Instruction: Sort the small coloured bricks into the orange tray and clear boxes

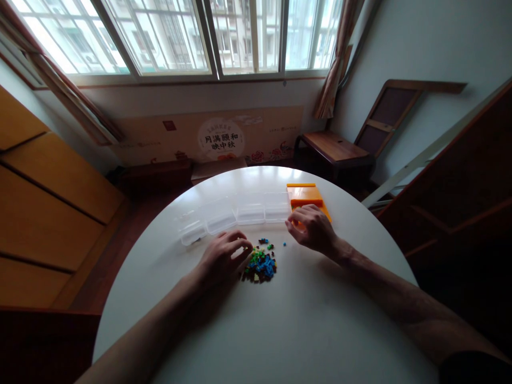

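Observation:
A pile of tiny building bricks, mostly blue, green, brown and pale yellow, lies on the white round table. At the pile's upper left edge is my left hand, its thumb and index fingertips drawn together; whether a brick is between them is too small to tell. My right hand is by the near side of an orange tray and covers part of it. Its fingers are curled in a pinch, with no piece visible between them. One small blue piece lies apart, right of the pile.
Several clear plastic boxes stand in a curved row beyond the pile, left of the orange tray. Past the table are a wooden chair on the right, a window and a printed cardboard panel. Yellow cabinets stand left.

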A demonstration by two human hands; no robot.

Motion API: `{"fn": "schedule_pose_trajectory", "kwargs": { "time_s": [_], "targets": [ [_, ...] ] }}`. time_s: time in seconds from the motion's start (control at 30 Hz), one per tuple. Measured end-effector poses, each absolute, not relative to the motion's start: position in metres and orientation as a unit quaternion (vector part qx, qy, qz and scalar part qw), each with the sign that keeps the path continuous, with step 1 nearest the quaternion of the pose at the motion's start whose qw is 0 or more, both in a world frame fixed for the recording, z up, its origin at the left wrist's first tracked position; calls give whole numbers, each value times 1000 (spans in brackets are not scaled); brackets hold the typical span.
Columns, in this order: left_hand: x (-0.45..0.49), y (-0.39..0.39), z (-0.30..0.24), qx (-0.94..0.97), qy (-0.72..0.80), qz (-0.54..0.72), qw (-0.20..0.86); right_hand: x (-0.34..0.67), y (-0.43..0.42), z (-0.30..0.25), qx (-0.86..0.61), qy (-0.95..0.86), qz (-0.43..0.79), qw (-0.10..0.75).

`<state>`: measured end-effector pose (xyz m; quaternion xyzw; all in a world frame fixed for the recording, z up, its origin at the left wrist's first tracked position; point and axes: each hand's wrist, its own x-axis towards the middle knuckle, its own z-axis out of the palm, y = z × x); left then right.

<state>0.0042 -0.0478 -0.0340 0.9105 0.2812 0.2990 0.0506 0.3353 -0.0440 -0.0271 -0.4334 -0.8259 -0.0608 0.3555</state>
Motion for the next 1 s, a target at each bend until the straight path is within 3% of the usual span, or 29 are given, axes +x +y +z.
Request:
{"fn": "schedule_pose_trajectory", "kwargs": {
  "time_s": [0.27, 0.47, 0.7, 1.0],
  "targets": [
    [20, -62, -27, 883, 282, 369, 71, 301, -66, -36, -265, -884, 63, 379],
    [30, -66, -33, 892, 265, 361, 65, 297, -66, -39, -239, -896, 54, 370],
    [27, -65, -32, 890, 262, 366, 72, 302, -64, -35, -256, -893, 32, 369],
    [18, -61, -26, 882, 294, 362, 72, 350, -34, -24, -413, -838, -44, 355]
  ]
}}
